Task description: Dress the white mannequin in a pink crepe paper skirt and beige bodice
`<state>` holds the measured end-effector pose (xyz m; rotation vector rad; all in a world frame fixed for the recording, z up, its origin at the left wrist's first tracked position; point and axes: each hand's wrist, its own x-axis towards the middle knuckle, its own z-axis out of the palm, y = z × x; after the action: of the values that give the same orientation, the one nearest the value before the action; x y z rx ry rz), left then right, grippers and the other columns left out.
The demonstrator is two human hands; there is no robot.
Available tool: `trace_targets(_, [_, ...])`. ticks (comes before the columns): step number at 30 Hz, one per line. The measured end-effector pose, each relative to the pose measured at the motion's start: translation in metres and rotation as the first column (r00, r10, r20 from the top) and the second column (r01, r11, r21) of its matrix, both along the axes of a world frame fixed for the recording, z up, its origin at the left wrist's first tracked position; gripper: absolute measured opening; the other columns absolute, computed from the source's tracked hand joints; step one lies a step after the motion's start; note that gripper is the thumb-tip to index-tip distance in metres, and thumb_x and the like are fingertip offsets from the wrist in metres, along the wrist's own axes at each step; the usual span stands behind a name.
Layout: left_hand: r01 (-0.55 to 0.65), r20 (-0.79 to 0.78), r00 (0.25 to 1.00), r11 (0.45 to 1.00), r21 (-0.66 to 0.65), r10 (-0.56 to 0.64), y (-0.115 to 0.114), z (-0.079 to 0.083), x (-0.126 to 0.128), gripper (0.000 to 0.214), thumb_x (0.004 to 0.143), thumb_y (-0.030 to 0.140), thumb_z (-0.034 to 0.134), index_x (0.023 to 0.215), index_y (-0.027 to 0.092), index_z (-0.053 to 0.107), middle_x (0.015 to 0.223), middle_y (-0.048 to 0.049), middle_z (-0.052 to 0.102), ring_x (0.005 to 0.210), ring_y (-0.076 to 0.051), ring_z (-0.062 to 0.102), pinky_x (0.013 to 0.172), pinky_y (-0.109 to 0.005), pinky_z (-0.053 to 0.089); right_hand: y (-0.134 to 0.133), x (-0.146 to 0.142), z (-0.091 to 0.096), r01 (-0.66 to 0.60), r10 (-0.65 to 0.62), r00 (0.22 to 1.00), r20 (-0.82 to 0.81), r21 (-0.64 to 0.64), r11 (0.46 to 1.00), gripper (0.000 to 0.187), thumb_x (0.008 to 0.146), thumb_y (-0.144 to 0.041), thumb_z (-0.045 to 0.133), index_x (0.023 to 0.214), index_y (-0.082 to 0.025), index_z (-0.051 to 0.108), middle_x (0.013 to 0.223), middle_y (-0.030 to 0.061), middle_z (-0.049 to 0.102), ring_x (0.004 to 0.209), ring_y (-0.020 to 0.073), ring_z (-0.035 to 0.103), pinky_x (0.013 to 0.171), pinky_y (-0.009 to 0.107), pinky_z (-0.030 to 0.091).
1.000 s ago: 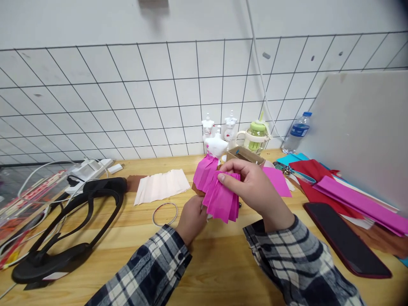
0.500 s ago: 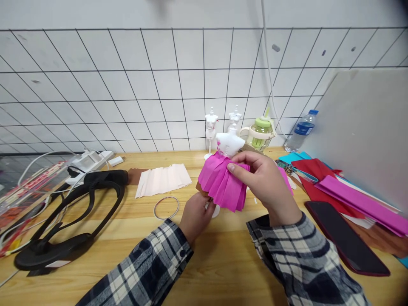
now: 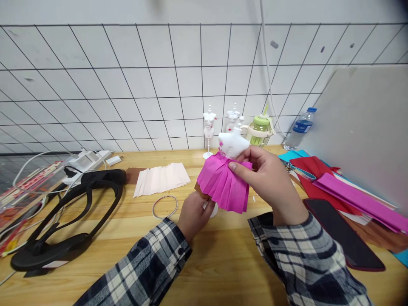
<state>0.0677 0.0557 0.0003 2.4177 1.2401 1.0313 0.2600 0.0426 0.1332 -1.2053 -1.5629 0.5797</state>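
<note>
A small white dress-form mannequin [image 3: 233, 143] with pink marks on its bust leans to the right in front of me. Pleated pink crepe paper [image 3: 219, 182] wraps its waist like a skirt. My right hand [image 3: 266, 176] is closed, pinching the paper's upper right edge at the waist between thumb and fingers. Under the skirt, my left hand [image 3: 195, 214] is closed around the mannequin's lower part, which the paper and fingers mostly hide. A bit of brown paper [image 3: 202, 191] shows between that hand and the skirt.
Behind stand two more mini mannequins [image 3: 209, 127], a green-lidded cup [image 3: 260, 129] and a water bottle [image 3: 299, 129]. Left lie pleated pale paper [image 3: 162, 179], a ring of tape [image 3: 165, 207] and a black headset frame [image 3: 66, 221]. A phone [image 3: 342, 233] and coloured papers [image 3: 360, 199] lie right.
The mannequin has tipped further to the right. My right hand has shifted slightly to the right along with the waist, still pinching the paper; my left hand keeps its grip.
</note>
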Motion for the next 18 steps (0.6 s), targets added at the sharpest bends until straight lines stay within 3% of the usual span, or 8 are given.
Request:
trace_targets(6, [0.099, 0.018, 0.995, 0.991, 0.089, -0.101, 0.002, 0.003, -0.004, 0.022, 0.085, 0.018, 0.05, 0.094, 0.02, 0.07, 0.097, -0.0093, 0.072, 0.093, -0.023, 0.064, 0.081, -0.033, 0.047, -0.003, 0.003, 0.002, -0.038, 0.035, 0.999, -0.04, -0.074, 0.997, 0.021, 0.076, -0.031, 0.071, 0.087, -0.021, 0.057, 0.076, -0.0001, 0.058, 0.067, 0.0141, 0.054, 0.056, 0.025, 0.042])
trace_targets(12, [0.166, 0.048, 0.984, 0.983, 0.076, -0.17, 0.003, -0.001, -0.006, 0.02, 0.083, 0.025, 0.055, 0.066, 0.02, 0.064, 0.07, -0.0043, 0.069, 0.071, -0.019, 0.065, 0.066, -0.028, 0.048, -0.006, 0.0, 0.004, -0.074, 0.07, 0.997, -0.041, -0.105, 0.992, 0.032, 0.073, -0.037, 0.075, 0.095, -0.021, 0.058, 0.078, -0.0004, 0.058, 0.065, 0.0129, 0.054, 0.055, 0.024, 0.045])
trace_targets(15, [0.116, 0.106, 0.987, 0.993, 0.037, -0.12, 0.003, -0.004, -0.006, 0.023, 0.086, 0.028, 0.053, 0.067, 0.019, 0.063, 0.064, -0.0026, 0.066, 0.062, -0.017, 0.063, 0.059, -0.026, 0.047, -0.007, -0.001, 0.006, -0.18, 0.16, 0.979, -0.126, -0.175, 0.968, 0.042, 0.073, -0.048, 0.074, 0.101, -0.022, 0.058, 0.079, -0.0009, 0.059, 0.062, 0.0118, 0.055, 0.051, 0.024, 0.048])
trace_targets(18, [0.03, 0.229, 0.973, 0.999, -0.034, -0.021, 0.003, -0.007, -0.008, 0.022, 0.083, 0.034, 0.058, 0.068, 0.019, 0.063, 0.063, -0.0025, 0.066, 0.066, -0.02, 0.064, 0.063, -0.029, 0.051, -0.008, -0.003, 0.007, -0.224, 0.176, 0.963, -0.205, -0.244, 0.943, 0.042, 0.078, -0.051, 0.068, 0.107, -0.023, 0.059, 0.081, 0.0, 0.06, 0.062, 0.0128, 0.057, 0.048, 0.024, 0.051])
